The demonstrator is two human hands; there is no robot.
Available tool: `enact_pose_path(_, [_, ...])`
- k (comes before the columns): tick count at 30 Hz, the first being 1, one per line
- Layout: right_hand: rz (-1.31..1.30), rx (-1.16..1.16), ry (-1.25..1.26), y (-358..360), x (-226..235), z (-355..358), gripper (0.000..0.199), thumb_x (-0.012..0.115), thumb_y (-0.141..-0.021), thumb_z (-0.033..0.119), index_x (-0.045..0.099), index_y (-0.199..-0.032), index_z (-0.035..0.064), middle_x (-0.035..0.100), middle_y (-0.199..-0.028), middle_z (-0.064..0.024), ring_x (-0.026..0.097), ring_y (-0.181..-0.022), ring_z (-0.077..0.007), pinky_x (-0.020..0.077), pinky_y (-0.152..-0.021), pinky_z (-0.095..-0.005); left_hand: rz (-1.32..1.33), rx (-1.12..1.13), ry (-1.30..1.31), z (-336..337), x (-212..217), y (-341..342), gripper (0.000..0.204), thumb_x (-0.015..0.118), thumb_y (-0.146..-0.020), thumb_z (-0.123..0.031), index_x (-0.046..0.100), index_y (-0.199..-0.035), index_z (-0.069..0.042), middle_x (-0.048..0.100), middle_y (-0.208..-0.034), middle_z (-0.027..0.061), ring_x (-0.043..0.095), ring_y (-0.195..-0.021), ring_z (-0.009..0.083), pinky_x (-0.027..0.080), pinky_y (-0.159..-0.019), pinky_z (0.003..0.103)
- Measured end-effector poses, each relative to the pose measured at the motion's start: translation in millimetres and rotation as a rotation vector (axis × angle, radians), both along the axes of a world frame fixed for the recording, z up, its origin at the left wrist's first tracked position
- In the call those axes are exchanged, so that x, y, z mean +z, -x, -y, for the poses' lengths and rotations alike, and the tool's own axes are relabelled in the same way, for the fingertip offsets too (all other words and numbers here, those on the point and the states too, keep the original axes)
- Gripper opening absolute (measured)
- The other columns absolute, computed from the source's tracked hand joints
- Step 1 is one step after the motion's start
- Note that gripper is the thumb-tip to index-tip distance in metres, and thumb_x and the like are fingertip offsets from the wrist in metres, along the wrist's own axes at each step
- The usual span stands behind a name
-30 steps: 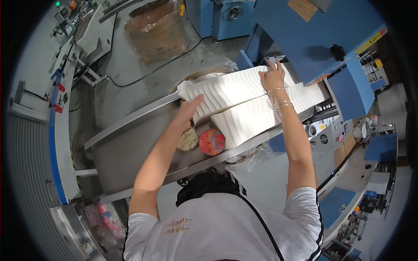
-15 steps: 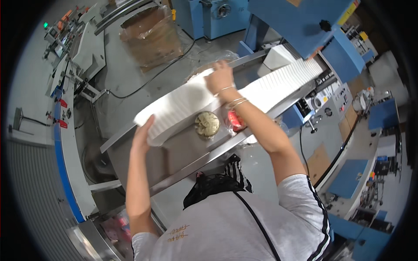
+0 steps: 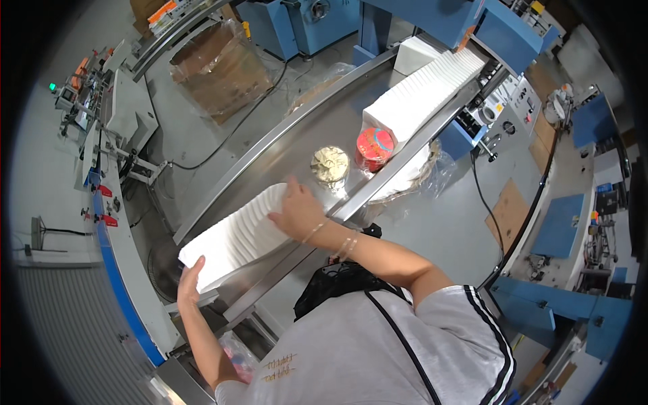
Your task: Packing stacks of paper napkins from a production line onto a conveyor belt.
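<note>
We press a batch of white folded paper sheets [image 3: 236, 237] between our two hands on the long sloping steel chute [image 3: 297, 135]: left hand [image 3: 190, 283] flat against the near end, fingers spread; right hand [image 3: 297, 212] open-palmed on the far end. Just beyond sit two round tins, one gold [image 3: 330, 165], one red [image 3: 374, 148]. A second white stack [image 3: 422, 98] fills the chute's upper end at the blue machine [image 3: 486, 30].

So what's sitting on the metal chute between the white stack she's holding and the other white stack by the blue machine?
Head view: a gold round tin and a red round tin.
</note>
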State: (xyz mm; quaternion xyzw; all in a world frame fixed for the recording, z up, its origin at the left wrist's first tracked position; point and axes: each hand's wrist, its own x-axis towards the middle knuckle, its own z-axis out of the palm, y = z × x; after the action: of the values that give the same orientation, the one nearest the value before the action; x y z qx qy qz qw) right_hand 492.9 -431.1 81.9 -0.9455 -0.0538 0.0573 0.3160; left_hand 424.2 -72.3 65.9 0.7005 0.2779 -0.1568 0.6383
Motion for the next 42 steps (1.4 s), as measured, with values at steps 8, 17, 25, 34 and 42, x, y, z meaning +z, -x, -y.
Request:
enact_pose_path(8, [-0.111, 0.083, -0.228, -8.0, 1.1, 76.3, 0.051, 0.069, -0.077, 0.051, 0.069, -0.101, 0.0057, 0.033, -0.146, -0.0216, 0.038, -0.131, -0.0385, 0.0288, -0.098, -0.0678, -0.031, 0.031, -0.067, 62.6, 5.8, 6.7, 0.084, 0.074, -0.080, -0.037, 0.034, -0.142, 0.003, 0.042, -0.143, 0.0091, 0.034, -0.135, 0.0209, 0.021, -0.111, 0.032])
enact_pose_path(17, [0.243, 0.101, -0.181, -41.9, -6.4, 106.6, 0.042, 0.070, -0.079, 0.042, 0.070, -0.096, 0.0036, 0.050, -0.129, -0.0234, 0.054, -0.111, -0.0402, 0.0449, -0.093, -0.0406, -0.064, 0.088, -0.056, 98.7, -2.4, -4.9, 0.097, 0.078, -0.074, -0.043, 0.028, -0.143, 0.004, 0.036, -0.146, 0.0149, 0.025, -0.139, 0.0246, 0.012, -0.114, 0.037])
enact_pose_path(25, [-0.017, 0.066, -0.109, -21.5, 4.0, 143.2, 0.056, 0.062, -0.083, 0.052, 0.061, -0.105, 0.0003, 0.065, -0.094, -0.0204, 0.063, -0.088, -0.0389, 0.0502, -0.076, -0.0456, -0.038, 0.040, -0.037, 137.2, 19.5, -12.1, 0.094, 0.077, -0.075, -0.040, 0.029, -0.144, 0.002, 0.040, -0.143, 0.0156, 0.032, -0.136, 0.0267, 0.018, -0.113, 0.037])
enact_pose_path(34, [0.385, 0.072, 0.249, -145.6, 44.2, 182.1, 0.045, 0.075, -0.073, 0.029, 0.059, -0.111, 0.0113, 0.062, -0.105, -0.0145, 0.057, -0.103, -0.0342, 0.0477, -0.081, -0.0439, -0.071, 0.067, -0.071, 165.5, 26.5, -12.8, 0.093, 0.076, -0.076, -0.042, 0.028, -0.144, 0.000, 0.038, -0.145, 0.0165, 0.029, -0.137, 0.0280, 0.017, -0.113, 0.038])
enact_pose_path(42, [0.428, 0.935, 0.555, -220.4, -26.5, 159.0, 0.069, 0.075, -0.061, 0.028, 0.052, -0.127, 0.0264, 0.058, -0.109, -0.0045, 0.055, -0.108, -0.0266, 0.0427, -0.093, -0.0392, -0.055, 0.066, -0.089, 172.8, 24.3, -14.1, 0.087, 0.076, -0.077, -0.040, 0.035, -0.140, 0.004, 0.047, -0.137, 0.0138, 0.039, -0.130, 0.0249, 0.024, -0.109, 0.036])
